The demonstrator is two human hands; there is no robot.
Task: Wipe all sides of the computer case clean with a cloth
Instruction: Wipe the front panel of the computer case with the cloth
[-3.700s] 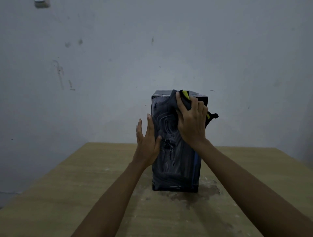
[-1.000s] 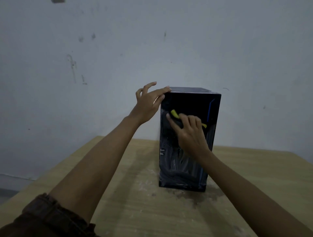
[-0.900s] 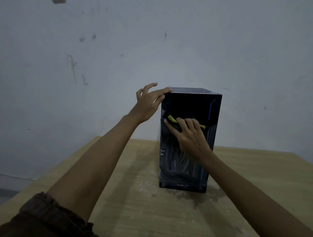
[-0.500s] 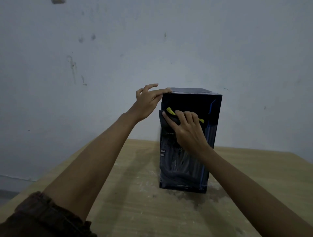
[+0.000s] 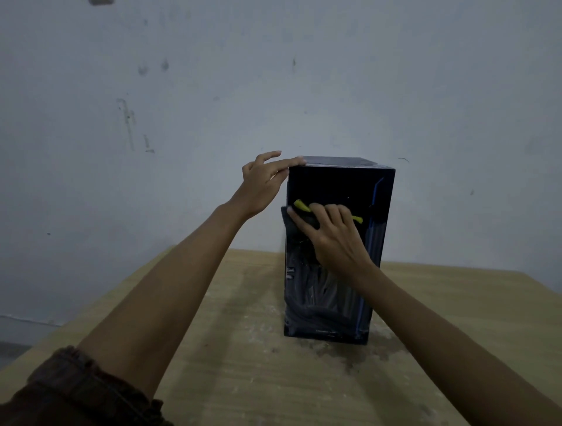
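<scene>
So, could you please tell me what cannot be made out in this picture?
Computer case: back and sides face away from the head camera.
Cloth: mostly covered by the right hand, head view.
Marks low on the case's front: too small and dark to read.
Grey thing high on the wall: cut off by the top edge.

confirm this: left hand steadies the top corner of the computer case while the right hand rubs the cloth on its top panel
Not the top panel. The head view shows the right hand holding the cloth against the upright near face of the computer case, below its top edge. The left hand does steady the top corner.
</scene>
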